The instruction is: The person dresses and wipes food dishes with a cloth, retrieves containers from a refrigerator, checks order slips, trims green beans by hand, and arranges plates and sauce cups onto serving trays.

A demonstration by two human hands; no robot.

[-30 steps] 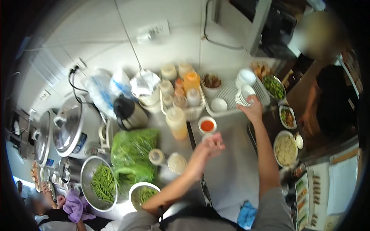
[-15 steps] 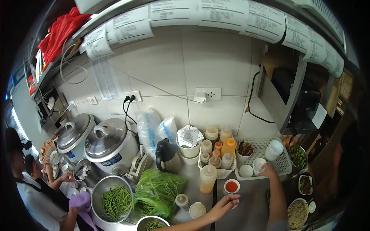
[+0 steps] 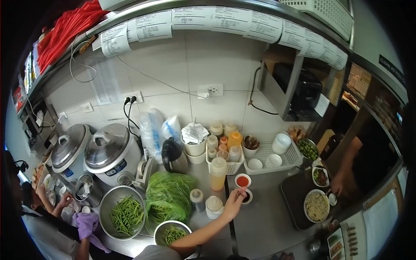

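Note:
My left hand [image 3: 235, 203] reaches in from the bottom, its fingers closed at the left rim of a small white bowl of dark sauce [image 3: 247, 197]. The fingers partly cover that bowl. Just behind it stands a similar bowl of red sauce [image 3: 242, 180]. To the left of the hand are a lidded white container [image 3: 214, 204] and a squeeze bottle of dark liquid [image 3: 197, 199]. A taller bottle of amber sauce [image 3: 217, 173] stands behind. My right hand is out of view.
A white basket [image 3: 277, 164] holds small bowls; another [image 3: 225, 167] holds several sauce bottles. Green beans fill a colander [image 3: 104, 216] beside a green plastic bag [image 3: 171, 190]. At right, another person's hand [image 3: 338, 184] is by a dark tray [image 3: 297, 212]. More people work at left.
My right hand has left the stacked bowls in the basket and gone out of view. My left fingers have drawn in at the dark sauce bowl. The view has swung right and down.

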